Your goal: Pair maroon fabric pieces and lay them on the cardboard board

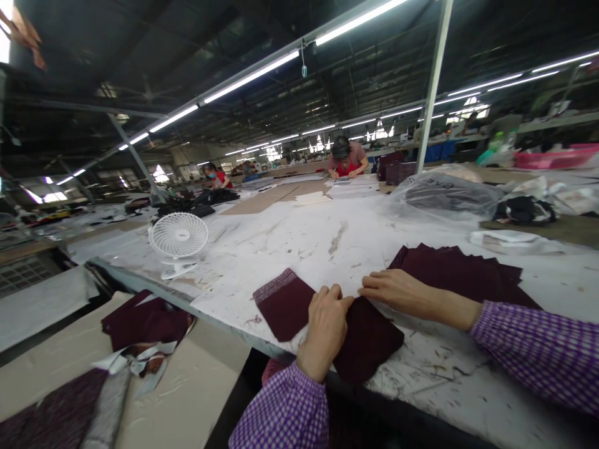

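Observation:
A dark maroon fabric piece (369, 346) lies at the table's near edge, part of it reaching past that edge. My left hand (325, 327) has its fingers closed on the upper left edge of this piece. At the top corner, the bent fingers of my right hand (397, 292) pinch the cloth, close to the left fingertips. Left of my left hand rests another maroon piece (287, 308) with a speckled strip along its top. A fanned pile of maroon pieces (461, 274) lies beyond my right forearm, partly covered by it.
A white fan (179, 240) stands on the white worktable (299, 243) at the left. Maroon scraps (145, 324) lie on a lower surface. Clear plastic bagging (444, 193) sits at the back right. Across the table, a person (349, 159) leans over papers.

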Tool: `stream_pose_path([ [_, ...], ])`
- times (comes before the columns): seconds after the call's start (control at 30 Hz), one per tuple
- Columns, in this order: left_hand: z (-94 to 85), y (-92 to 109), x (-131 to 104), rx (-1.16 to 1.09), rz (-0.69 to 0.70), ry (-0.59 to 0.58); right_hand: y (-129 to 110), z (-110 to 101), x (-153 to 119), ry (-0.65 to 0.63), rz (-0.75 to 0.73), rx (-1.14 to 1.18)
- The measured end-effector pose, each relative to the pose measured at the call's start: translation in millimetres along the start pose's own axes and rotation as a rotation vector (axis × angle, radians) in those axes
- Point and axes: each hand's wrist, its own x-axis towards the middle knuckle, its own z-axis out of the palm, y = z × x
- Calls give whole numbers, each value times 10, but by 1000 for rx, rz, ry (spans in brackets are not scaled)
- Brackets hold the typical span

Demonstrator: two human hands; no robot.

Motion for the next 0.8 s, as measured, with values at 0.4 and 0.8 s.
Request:
stream_pose_path([
  [0.4,-128,-72,-43,-62,-16,-28,-278,-36,29,110,219,489],
  [0.8,-268,-327,-327,-92,-74,68,-295,-109,51,-54,135,380],
])
